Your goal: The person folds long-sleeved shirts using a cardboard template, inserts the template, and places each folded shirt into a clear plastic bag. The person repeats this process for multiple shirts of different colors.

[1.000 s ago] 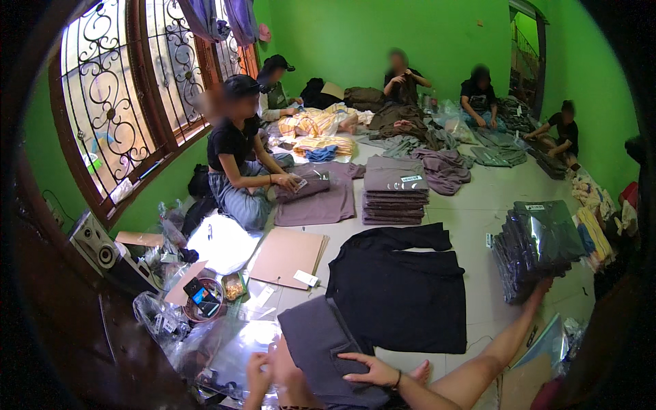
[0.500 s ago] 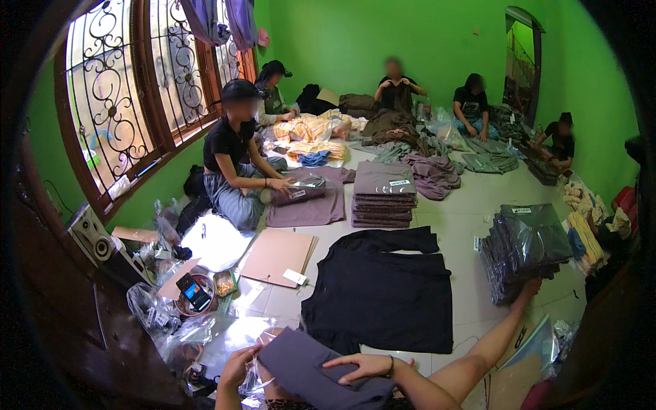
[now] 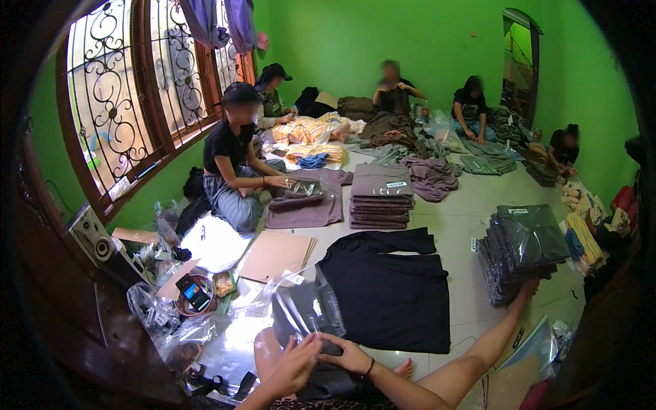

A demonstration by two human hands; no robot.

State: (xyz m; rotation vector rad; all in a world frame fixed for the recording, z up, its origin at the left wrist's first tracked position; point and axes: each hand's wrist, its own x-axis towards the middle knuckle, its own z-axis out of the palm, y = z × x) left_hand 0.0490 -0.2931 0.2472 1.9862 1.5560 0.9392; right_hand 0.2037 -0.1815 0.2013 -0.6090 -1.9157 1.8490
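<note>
With your left hand [image 3: 295, 367] and curved right hand [image 3: 350, 357] close together over the folded dark garment [image 3: 324, 384] at your lap, any pinch impossible to tell, the clear bag [image 3: 309, 307] just beyond might have torn if tugged crookedly.

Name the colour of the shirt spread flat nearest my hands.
The shirt is black; see the head view.

The folded garment [image 3: 324, 385] at 6 o'clock is charcoal grey; the plastic bag [image 3: 305, 307] is colourless and clear. At 5 o'clock the shirt [image 3: 386, 294] is plain black. The cardboard [image 3: 277, 256] toward 7 is tan, the bagged stack [image 3: 529, 236] at 3 dark grey. At 11, striped cloth [image 3: 301, 130] shows yellow on white. The wall [image 3: 376, 34] at 12 is bright green; the window frame [image 3: 147, 78] at 10 is brown.
</note>
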